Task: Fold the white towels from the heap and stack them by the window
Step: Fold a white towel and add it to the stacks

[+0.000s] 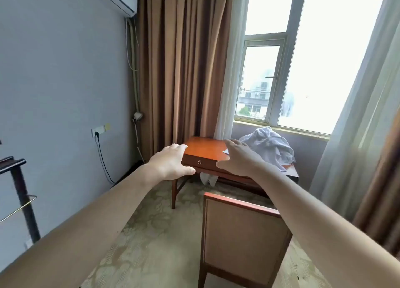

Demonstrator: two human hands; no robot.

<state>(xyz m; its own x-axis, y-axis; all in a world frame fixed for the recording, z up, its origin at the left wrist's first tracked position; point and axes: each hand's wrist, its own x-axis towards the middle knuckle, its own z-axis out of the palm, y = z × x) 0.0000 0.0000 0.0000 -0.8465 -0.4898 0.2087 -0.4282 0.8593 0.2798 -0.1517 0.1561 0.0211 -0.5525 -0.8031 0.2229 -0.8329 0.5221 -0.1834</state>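
A head-worn camera looks across a carpeted room toward a corner by a bright window [303, 71]. Two bare arms reach forward from the bottom of the view. The left hand [171, 162] and the right hand [238, 157] are both open, fingers spread and relaxed, palms down, holding nothing. They appear in front of a wooden desk [205, 149], probably in the air and not on it, since a chair [244, 222] stands between the person and the desk. The heap of white towels [270, 145] lies crumpled on the right part of the desk, directly under the window sill, just beyond the right hand. None is folded, and no stack shows, so the task appears to be at its start. The spread hands suggest a reach toward the heap. The left part of the desktop is bare, likely a good flat spot for folding. The desk has one drawer [199, 162] with a small ring pull. It is closed, so its contents cannot be seen. A white scrap [208, 179] hangs below the drawer; what it is cannot be told. A brown curtain [179, 71] hangs left of the window.
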